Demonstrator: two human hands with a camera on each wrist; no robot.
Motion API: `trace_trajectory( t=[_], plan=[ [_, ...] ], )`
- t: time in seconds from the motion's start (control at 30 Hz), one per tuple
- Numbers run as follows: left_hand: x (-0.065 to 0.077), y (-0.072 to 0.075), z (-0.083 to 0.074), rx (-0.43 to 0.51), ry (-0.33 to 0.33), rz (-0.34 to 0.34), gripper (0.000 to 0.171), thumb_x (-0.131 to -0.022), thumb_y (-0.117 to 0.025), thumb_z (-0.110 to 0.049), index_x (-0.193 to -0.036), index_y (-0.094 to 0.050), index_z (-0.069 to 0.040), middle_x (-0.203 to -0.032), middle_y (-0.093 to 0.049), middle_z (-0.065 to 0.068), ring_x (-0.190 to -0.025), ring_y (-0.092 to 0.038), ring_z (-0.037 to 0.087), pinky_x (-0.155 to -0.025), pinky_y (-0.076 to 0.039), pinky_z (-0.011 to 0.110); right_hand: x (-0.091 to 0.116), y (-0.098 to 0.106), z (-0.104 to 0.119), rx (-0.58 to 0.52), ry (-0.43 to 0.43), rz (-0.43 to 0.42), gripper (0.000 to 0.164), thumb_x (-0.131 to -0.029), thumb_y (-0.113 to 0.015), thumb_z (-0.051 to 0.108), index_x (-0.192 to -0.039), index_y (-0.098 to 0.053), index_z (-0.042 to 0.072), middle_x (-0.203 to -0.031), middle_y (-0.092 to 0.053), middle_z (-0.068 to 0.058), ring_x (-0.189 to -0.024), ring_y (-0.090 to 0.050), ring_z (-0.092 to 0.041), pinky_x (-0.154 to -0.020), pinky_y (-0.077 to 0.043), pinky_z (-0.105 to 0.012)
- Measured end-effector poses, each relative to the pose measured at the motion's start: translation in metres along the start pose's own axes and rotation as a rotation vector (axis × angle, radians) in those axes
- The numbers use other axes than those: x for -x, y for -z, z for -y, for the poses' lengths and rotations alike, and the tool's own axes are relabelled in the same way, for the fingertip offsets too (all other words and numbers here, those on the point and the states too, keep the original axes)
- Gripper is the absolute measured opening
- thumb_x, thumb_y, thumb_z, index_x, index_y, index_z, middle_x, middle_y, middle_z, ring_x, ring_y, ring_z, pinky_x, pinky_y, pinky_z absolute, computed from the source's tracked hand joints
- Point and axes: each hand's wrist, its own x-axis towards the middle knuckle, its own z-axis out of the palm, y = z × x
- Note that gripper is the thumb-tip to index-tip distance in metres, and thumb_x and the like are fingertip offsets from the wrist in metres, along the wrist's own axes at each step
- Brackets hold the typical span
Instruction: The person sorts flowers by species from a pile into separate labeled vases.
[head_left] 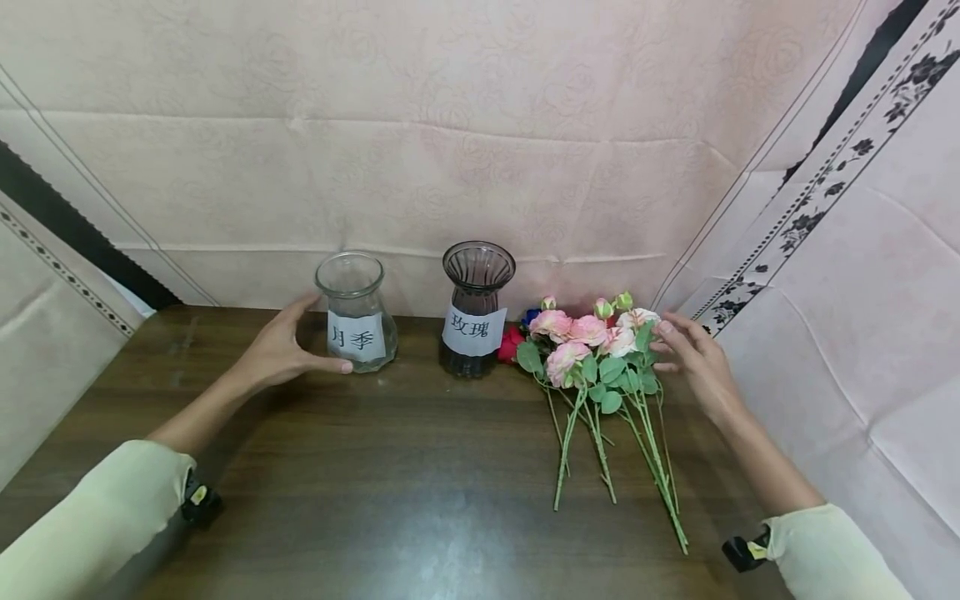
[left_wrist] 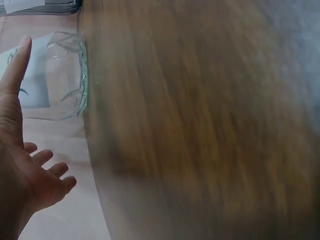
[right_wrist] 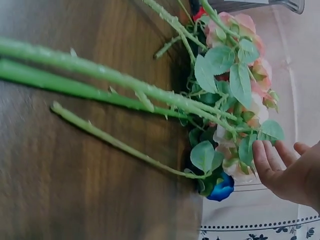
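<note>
A clear glass vase [head_left: 377, 332] with a white label of dark characters stands at the back of the table. My left hand [head_left: 281, 350] is spread at its left side, the thumb in front of the label; whether it touches the glass I cannot tell. To the right stands a dark glass vase [head_left: 470, 364], also labelled. Beside it lies a pile of artificial flowers with pink blooms [head_left: 566, 360], a red one [head_left: 510, 343] and a blue one [right_wrist: 221, 189]. My right hand [head_left: 697, 362] is at the pile's right edge, fingertips at the leaves [right_wrist: 271, 131].
Long green stems [head_left: 660, 475] reach from the pile toward the front of the brown wooden table [head_left: 420, 500]. A pale patterned cloth [head_left: 450, 167] hangs behind the table, with more cloth at both sides.
</note>
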Motion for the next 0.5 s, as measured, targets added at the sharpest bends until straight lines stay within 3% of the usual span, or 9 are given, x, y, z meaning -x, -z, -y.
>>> trace_trajectory(
  t=[0.1,0.17,0.33,0.5],
  plan=[
    [-0.002,-0.005,0.0,0.027,-0.006,0.003,0.148,-0.074,-0.103,-0.062,-0.182,-0.015,-0.011,-0.185,-0.027,0.025,-0.169,-0.028,0.055,-0.132,-0.027,0.078,0.003,-0.002,-0.001,-0.064,-0.013,0.017,0.072,-0.12,-0.052,0.044,-0.171,-0.033,-0.003,-0.133,-0.069,0.016,-0.113,-0.072,0.002,-0.091,-0.065,-0.021],
    [-0.004,-0.008,0.0,0.048,-0.012,0.004,0.146,-0.075,-0.104,-0.061,-0.182,-0.017,-0.012,-0.184,-0.03,0.025,-0.168,-0.03,0.054,-0.132,-0.028,0.078,0.004,-0.004,-0.002,-0.103,-0.019,0.022,0.071,-0.12,-0.053,0.042,-0.17,-0.034,-0.006,-0.126,-0.071,0.023,-0.113,-0.073,0.0,-0.091,-0.065,-0.023],
    [-0.005,-0.013,-0.001,0.1,-0.023,0.0,0.141,-0.075,-0.105,-0.056,-0.182,-0.02,-0.017,-0.181,-0.037,0.025,-0.166,-0.035,0.051,-0.132,-0.028,0.078,0.009,-0.009,-0.003,-0.122,-0.021,-0.007,0.064,-0.119,-0.057,0.041,-0.165,-0.044,-0.002,-0.122,-0.074,0.025,-0.111,-0.074,-0.001,-0.09,-0.065,-0.022],
    [-0.005,-0.015,-0.004,0.135,-0.017,0.004,0.137,-0.077,-0.105,-0.053,-0.181,-0.022,-0.019,-0.178,-0.043,0.026,-0.164,-0.04,0.051,-0.131,-0.03,0.077,0.015,-0.015,-0.002,-0.142,-0.012,-0.037,0.045,-0.118,-0.061,0.042,-0.15,-0.061,0.011,-0.121,-0.078,0.02,-0.108,-0.075,-0.005,-0.089,-0.065,-0.023]
  ],
)
